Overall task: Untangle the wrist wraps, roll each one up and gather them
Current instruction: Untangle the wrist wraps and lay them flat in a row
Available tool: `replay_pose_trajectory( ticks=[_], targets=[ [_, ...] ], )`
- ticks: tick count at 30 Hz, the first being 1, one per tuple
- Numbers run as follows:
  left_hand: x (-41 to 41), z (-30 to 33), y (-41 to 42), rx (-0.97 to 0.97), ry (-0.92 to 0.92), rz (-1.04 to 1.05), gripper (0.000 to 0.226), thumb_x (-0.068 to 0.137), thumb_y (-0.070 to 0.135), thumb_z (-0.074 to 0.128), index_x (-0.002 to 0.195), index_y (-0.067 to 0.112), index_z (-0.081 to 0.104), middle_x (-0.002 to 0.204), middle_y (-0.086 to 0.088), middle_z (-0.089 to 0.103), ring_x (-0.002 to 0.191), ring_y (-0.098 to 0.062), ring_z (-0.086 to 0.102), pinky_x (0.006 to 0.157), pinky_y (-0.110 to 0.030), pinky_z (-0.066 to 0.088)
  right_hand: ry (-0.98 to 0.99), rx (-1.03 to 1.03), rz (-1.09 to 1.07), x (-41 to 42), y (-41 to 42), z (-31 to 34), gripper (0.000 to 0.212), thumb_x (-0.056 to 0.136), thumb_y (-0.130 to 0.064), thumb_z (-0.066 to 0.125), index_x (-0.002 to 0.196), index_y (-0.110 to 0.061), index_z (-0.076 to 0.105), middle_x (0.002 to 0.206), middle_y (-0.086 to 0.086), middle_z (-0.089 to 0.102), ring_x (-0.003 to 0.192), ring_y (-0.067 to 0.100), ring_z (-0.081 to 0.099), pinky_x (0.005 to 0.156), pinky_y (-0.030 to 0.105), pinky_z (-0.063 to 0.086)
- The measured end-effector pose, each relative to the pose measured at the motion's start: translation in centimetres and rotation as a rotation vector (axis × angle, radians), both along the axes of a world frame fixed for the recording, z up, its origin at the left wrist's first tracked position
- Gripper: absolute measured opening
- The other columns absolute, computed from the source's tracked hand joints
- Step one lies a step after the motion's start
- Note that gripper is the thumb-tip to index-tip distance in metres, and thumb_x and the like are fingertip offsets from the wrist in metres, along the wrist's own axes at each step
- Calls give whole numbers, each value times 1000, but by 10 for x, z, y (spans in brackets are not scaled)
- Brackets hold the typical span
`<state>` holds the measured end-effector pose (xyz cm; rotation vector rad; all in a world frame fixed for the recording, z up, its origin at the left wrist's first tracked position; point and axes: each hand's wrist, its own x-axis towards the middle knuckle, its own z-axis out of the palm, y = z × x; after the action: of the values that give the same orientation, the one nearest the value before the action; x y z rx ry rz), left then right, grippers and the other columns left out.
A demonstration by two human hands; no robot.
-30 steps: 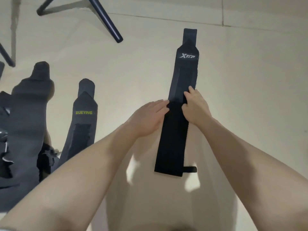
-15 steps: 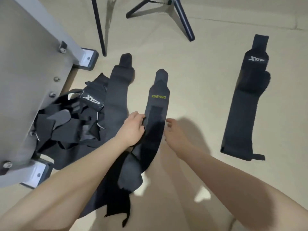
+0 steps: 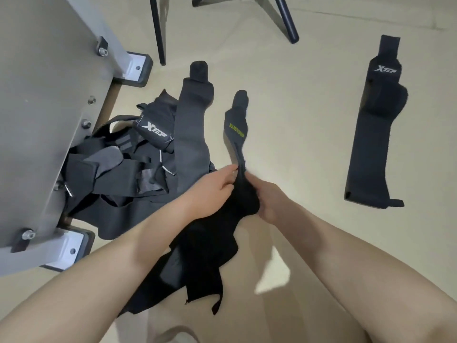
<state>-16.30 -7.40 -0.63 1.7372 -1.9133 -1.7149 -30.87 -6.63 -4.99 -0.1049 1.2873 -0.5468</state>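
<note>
The fingers (image 3: 228, 178) of the left hand (image 3: 210, 191) and right hand (image 3: 268, 201) are pinched on the bunched middle of the yellow-lettered wrap (image 3: 238, 127) on the floor (image 3: 296, 120). Soft, light and limp, it is best taken near one end. The tangled pile (image 3: 118, 164) lies beside it; a flattened wrap (image 3: 373, 134) lies well apart.

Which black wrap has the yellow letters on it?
The black fabric wrist wrap pinched between both hands, in the middle of the floor. The flat wrap far right and the one in the pile carry white logos.
</note>
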Motion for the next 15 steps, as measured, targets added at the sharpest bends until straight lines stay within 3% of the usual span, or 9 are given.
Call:
replay_pose_trajectory(
  ticks=[2, 5, 7, 10, 11, 12, 14, 15],
  targets=[
    [15, 7, 3, -54, 78, 33, 51, 100, 10, 39, 147, 22, 25, 132, 11, 53, 123, -3, 44, 105, -20, 31, -83, -80, -31, -8, 1, 10, 27, 97, -20, 49, 112, -3, 64, 99, 15, 70, 84, 24, 68, 74, 30, 57],
    [35, 1, 9, -62, -52, -99, 48, 100, 16, 38, 146, 26, 27, 139, 12, 48, 129, -6, 40, 105, -22, 29, 235, -223, -55, -39, -9, 21, 8, 95, -9, 52, 98, -5, 58, 88, 13, 66, 72, 22, 64, 56, 24, 54],
    [43, -12, 12, -180, -353, -381, 47, 100, 25, 38, 146, 24, 29, 149, 6, 36, 139, -15, 28, 112, -32, 22, 532, -251, -16, -68, -15, 16, 3, 93, -9, 56, 95, -7, 57, 89, 10, 63, 79, 25, 61, 65, 29, 52],
    [46, -26, 19, -290, -564, -692, 48, 101, 37, 33, 147, 26, 28, 158, 5, 15, 146, -17, 3, 116, -36, 6, 1117, -239, 288, -91, -10, 4, 42, 92, -13, 54, 132, -6, 43, 126, 15, 49, 113, 33, 48, 95, 39, 42],
    [47, -28, 22, -288, -563, -711, 50, 100, 40, 34, 147, 27, 26, 158, 4, 10, 146, -18, -2, 117, -37, 5, 1313, -355, 423, -86, -3, 3, 48, 91, -14, 52, 137, -6, 38, 135, 16, 42, 119, 35, 43, 100, 41, 38],
    [48, -29, 26, -278, -552, -713, 53, 98, 44, 35, 148, 29, 25, 159, 3, 7, 146, -19, -6, 117, -38, 4, 1404, -604, 531, -75, 4, 3, 48, 88, -14, 50, 134, -6, 41, 135, 17, 43, 119, 36, 42, 100, 43, 38],
    [48, -28, 34, -270, -557, -731, 61, 93, 52, 41, 148, 35, 21, 159, 3, 0, 145, -23, -13, 117, -45, 1, 1263, -1145, 816, -45, 23, -2, 40, 79, -16, 51, 116, -5, 58, 119, 18, 56, 110, 38, 52, 93, 45, 45],
    [47, -29, 38, -280, -581, -759, 67, 90, 56, 43, 148, 37, 17, 159, 2, -4, 144, -26, -15, 116, -48, 0, 1185, -1310, 1043, -31, 33, -7, 37, 77, -18, 53, 110, -6, 63, 117, 17, 58, 110, 39, 54, 95, 47, 45]
  ],
)
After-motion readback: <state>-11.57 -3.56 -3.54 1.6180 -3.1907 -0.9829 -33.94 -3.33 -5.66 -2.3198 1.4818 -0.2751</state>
